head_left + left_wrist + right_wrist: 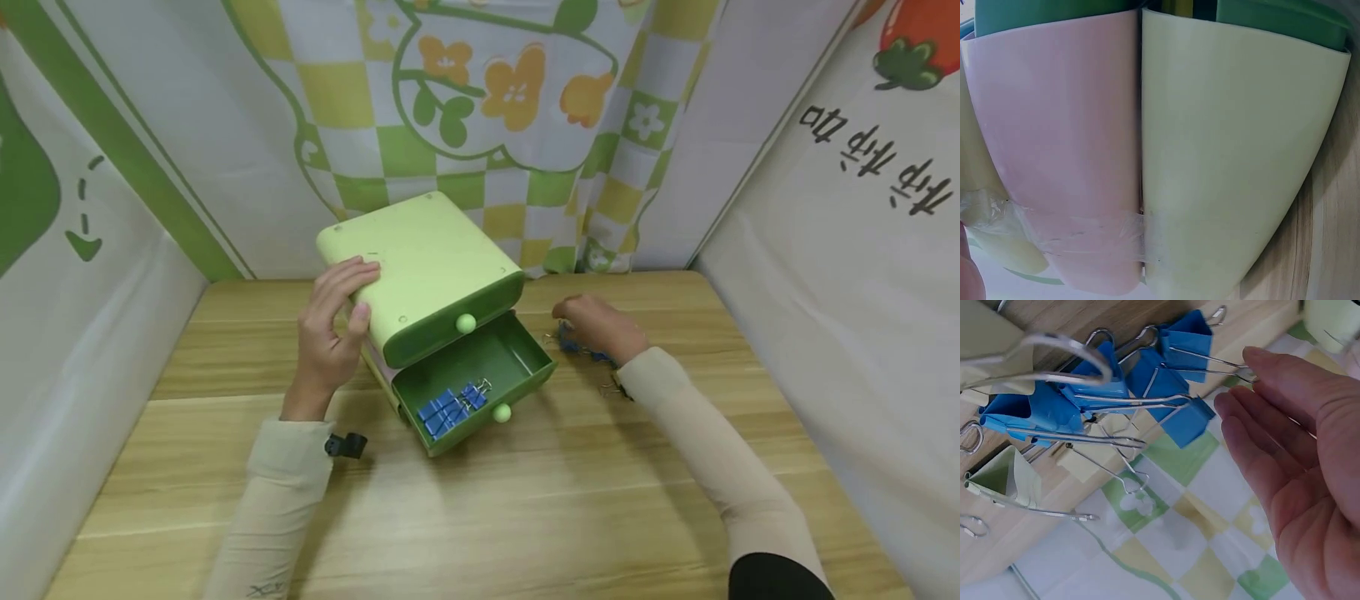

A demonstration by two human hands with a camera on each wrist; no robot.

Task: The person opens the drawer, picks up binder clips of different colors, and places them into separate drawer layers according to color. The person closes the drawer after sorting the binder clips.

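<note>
A light-green desktop drawer box (427,267) stands tilted to view on the table, its dark green drawer (517,350) pulled out. Several blue binder clips (442,412) lie inside that drawer's front left. My left hand (326,325) rests on the box's upper left side with fingers extended over the top. To the right of the box, my right hand (1310,437) pinches the wire handle of a blue binder clip (1186,347) between thumb and fingertip. More blue clips (1035,409) and a pale green clip (1007,478) lie beside it on the table.
Close in the left wrist view are the box's pink tier (1066,144) and cream tier (1235,144), with clear tape across them. The wooden table (600,508) ends at a checked curtain (480,192) behind. White printed panels (847,275) flank both sides.
</note>
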